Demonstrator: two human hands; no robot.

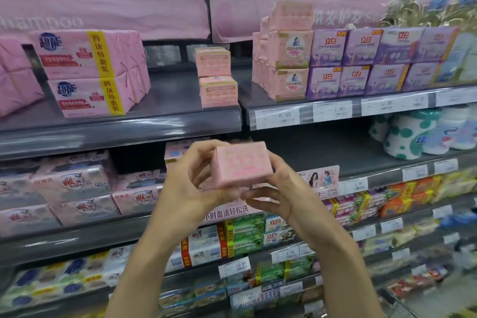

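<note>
Pink wrapping with faint paler print covers the soap box, a small rectangular block held tilted in front of the middle shelves, at the centre of the view. Left hand grips its left end with curled fingers. Right hand grips the right end, its fingertips tucked underneath. One box is held. Two like it stand stacked on the upper shelf, directly above the hands. To their left lie two big pink packs with yellow bands, one on the other. To the right stand eight purple packs, in two rows of four.
</note>
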